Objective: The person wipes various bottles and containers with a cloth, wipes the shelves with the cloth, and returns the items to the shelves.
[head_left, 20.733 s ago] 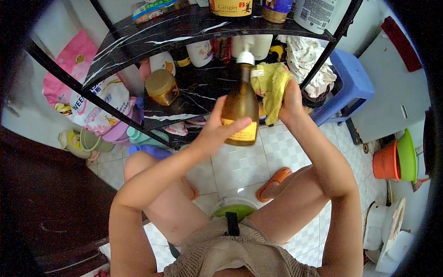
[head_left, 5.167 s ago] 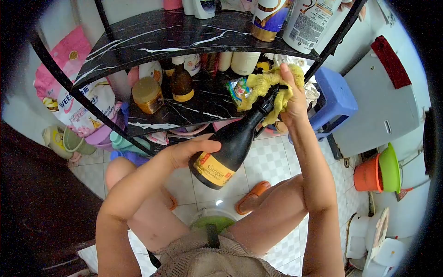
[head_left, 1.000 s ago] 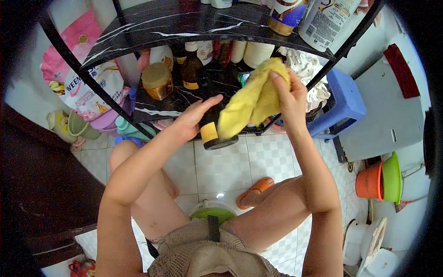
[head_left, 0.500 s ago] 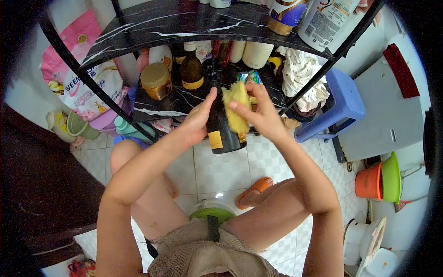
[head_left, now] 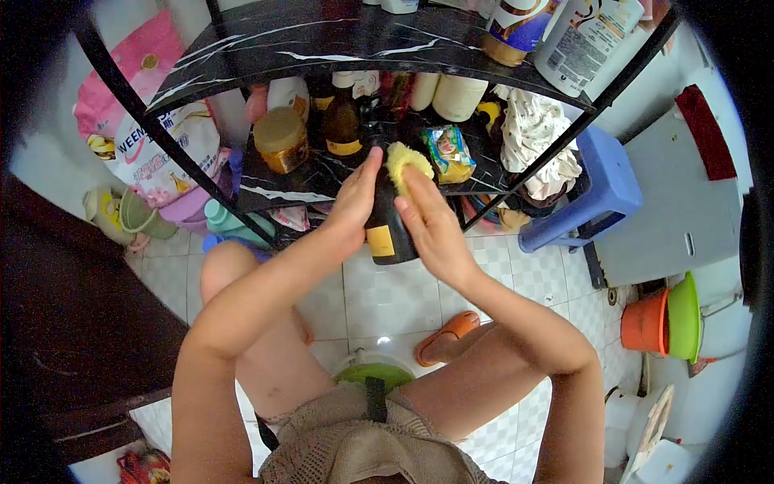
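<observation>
A dark pump bottle [head_left: 386, 216] with a gold label is tilted between my hands, in front of the lower black shelf. My left hand [head_left: 355, 203] is closed around its left side, the thumb up near the shoulder. With my right hand [head_left: 430, 226] I press a fluffy yellow cloth [head_left: 403, 160] against the upper right of the bottle. Part of the cloth is hidden under the fingers. Just behind, a green and yellow packet [head_left: 448, 152] lies on the shelf.
On the lower black marbled shelf [head_left: 278, 198] stand a gold-brown jar [head_left: 280, 143], an amber bottle [head_left: 343, 121] and a cream bottle [head_left: 459, 98]; a spotted cloth [head_left: 536, 141] is bundled at right. A blue stool [head_left: 609, 181] stands to the right, a pink-white bag [head_left: 149, 121] at left.
My right hand has moved the cloth onto the upper front of the bottle and now lies flatter against it. The packet behind has come into fuller view. My left hand still holds the bottle.
</observation>
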Motion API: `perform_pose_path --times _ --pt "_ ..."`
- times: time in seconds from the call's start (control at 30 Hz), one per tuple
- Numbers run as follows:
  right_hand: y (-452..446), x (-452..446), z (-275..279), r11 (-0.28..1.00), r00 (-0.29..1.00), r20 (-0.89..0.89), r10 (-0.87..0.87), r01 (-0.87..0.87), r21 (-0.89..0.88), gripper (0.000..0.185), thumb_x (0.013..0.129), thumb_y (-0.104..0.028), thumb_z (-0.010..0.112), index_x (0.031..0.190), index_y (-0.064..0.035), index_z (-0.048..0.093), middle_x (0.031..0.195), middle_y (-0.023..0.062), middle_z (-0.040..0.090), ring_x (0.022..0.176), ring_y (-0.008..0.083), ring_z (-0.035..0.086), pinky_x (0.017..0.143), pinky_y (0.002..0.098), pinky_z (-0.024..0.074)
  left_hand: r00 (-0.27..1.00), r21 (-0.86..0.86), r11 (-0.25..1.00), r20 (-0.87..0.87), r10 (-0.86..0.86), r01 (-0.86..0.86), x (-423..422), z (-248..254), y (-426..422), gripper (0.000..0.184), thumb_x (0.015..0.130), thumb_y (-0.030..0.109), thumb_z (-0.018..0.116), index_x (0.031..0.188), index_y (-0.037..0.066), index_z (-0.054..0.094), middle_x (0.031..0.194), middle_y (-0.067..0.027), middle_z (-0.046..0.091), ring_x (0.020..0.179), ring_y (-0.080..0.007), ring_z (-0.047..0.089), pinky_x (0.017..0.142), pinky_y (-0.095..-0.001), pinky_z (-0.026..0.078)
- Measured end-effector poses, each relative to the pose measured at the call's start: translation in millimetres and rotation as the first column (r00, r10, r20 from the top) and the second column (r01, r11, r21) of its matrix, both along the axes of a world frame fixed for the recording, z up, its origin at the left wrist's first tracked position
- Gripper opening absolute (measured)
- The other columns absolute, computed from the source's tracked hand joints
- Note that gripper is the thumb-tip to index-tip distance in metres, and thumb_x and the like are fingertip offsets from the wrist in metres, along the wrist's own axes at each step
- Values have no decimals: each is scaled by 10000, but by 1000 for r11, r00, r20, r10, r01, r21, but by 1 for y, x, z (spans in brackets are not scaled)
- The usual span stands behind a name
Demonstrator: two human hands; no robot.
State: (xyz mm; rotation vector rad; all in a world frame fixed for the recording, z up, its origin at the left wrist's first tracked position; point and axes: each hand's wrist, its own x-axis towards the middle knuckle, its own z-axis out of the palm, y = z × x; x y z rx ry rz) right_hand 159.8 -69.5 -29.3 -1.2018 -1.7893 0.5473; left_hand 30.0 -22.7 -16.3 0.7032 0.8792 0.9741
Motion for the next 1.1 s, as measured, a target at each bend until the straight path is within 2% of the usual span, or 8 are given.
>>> perform_pose_path --times 0.1,0.17,0.23,0.33,0.43,0.57,0.7,1.1 --pt "-15 -4 0 995 950 308 56 -79 64 402 933 -198 481 1272 12 434 1342 205 385 1300 324 296 1053 351 242 998 -51 999 60 15 -12 -5 -19 10 485 891 481 492 1173 88 536 1081 -46 593 958 -161 567 845 -311 451" --pt "-16 -7 -3 995 963 260 76 -88 37 391 927 -174 485 1270 4 435 1336 217 383 1312 330 273 1056 364 238 997 -68 998 72 8 -3 -5 -21 8 476 895 478 489 1160 86 544 1078 -41 590 956 -152 563 853 -301 444" --pt "-8 -5 -18 999 999 35 -16 15 32 396 935 -177 473 1286 -6 409 1318 178 418 1275 287 339 1040 357 261 997 93 996 -76 22 -15 -2 -17 7 469 893 475 496 1144 83 551 1065 -31 588 945 -139 557 853 -285 435" --pt "9 8 -11 884 876 -480 -39 -194 -426 493 938 -365 461 1313 -54 380 1260 63 471 1149 151 437 976 315 324 994 284 958 -85 63 -36 4 -14 6 400 930 422 458 1003 41 556 900 -17 566 830 -102 513 774 -247 412" --pt "2 9 -1 677 773 -592 -228 -311 -667 559 902 -473 479 1303 -90 408 1254 39 483 1139 150 454 962 287 337 984 381 925 -165 74 -5 4 -20 13 392 930 421 457 980 49 570 856 -10 566 783 -88 513 740 -233 416" --pt "2 13 -2 625 539 -778 -323 -495 -603 600 859 -516 524 1253 -68 462 1209 54 533 1090 186 509 957 311 363 962 515 857 -219 166 -30 10 -29 18 383 936 410 449 995 52 571 877 -20 579 786 -83 523 736 -225 423" --pt "9 20 -12 630 424 -826 -371 -539 -559 518 851 -449 581 1221 -98 488 1187 19 546 1066 172 524 923 321 402 900 764 645 -270 341 -15 18 -37 38 383 933 365 467 980 -10 530 861 -119 587 780 -197 528 753 -297 419" --pt "2 18 -18 594 515 -753 -410 -476 -649 340 883 -336 568 1047 -39 550 975 67 633 859 191 624 745 322 508 737 780 604 -503 451 163 23 -60 103 656 891 466 487 1218 -100 431 1214 -278 486 1141 -385 464 958 -375 356"
